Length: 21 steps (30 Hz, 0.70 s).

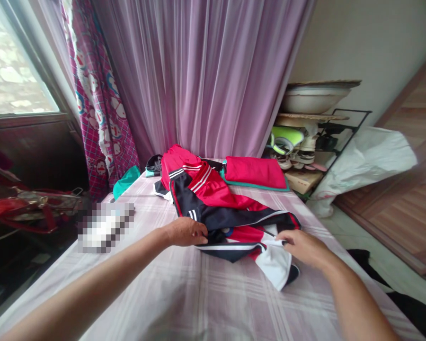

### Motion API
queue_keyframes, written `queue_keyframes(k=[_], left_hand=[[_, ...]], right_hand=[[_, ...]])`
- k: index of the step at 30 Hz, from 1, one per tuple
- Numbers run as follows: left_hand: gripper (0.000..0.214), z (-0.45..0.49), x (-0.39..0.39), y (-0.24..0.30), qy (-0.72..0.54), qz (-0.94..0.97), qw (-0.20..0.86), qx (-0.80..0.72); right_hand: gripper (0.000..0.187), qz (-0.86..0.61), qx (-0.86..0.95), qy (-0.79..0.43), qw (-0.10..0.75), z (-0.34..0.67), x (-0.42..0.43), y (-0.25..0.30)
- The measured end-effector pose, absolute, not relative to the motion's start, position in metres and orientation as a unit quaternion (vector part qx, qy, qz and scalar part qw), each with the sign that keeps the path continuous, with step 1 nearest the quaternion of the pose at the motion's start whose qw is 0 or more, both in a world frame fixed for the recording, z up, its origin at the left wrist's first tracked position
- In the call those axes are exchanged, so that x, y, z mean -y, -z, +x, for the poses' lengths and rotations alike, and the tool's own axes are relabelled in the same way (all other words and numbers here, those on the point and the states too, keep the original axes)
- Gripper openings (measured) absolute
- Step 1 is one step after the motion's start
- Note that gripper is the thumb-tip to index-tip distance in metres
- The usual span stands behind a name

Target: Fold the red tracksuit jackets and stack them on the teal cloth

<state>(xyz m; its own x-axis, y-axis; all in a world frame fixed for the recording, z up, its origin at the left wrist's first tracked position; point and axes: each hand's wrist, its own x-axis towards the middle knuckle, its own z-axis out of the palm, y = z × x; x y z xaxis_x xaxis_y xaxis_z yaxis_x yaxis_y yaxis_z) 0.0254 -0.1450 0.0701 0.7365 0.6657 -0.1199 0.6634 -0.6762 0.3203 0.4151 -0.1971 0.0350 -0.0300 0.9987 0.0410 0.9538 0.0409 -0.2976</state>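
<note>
On the near end of the jacket (227,208), a red, black and white sports top lying rumpled across the bed (184,293), both hands have hold of the cloth. The left hand (186,232) sits at the jacket's left edge, its fingers (200,233) bent close together and closed on the black cloth beside a white stripe. The right hand (301,246) is at the jacket's right edge, its fingertips (282,242) drawn tight in a pinch on the white panel that flops toward the camera. Between the two hands the jacket's lower part lies bunched, touching both sets of fingers, with red and black folds piled behind them.

Beyond the jacket, just beside its far right corner, rests a folded red cloth (255,173) with a teal edge. Left of the jacket lies a blurred patch (104,227), and farther off a teal cloth (126,182). Behind the jacket hangs a sheer pink curtain (206,71). Right of the jacket stands a shoe rack (341,137) with a basin (312,97) on top.
</note>
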Motion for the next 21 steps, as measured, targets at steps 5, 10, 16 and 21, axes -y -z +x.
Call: queue_keyframes(k=[5, 10, 16, 21], left_hand=[[0.03, 0.018, 0.09, -0.079, -0.108, 0.86, 0.079, -0.493], [0.035, -0.006, 0.027, -0.089, -0.126, 0.783, -0.038, -0.607], [0.044, 0.003, -0.016, -0.085, -0.084, 0.791, -0.016, -0.606], [0.05, 0.027, -0.025, -0.072, 0.011, 0.787, -0.023, -0.616]], right_hand=[[0.048, -0.686, 0.717, -0.058, 0.113, 0.42, 0.179, -0.043], [0.063, -0.669, 0.724, -0.078, 0.148, 0.415, 0.152, -0.043], [0.064, -0.652, 0.731, -0.111, 0.168, 0.434, 0.123, -0.023], [0.06, -0.671, 0.71, -0.165, 0.138, 0.449, 0.11, -0.019]])
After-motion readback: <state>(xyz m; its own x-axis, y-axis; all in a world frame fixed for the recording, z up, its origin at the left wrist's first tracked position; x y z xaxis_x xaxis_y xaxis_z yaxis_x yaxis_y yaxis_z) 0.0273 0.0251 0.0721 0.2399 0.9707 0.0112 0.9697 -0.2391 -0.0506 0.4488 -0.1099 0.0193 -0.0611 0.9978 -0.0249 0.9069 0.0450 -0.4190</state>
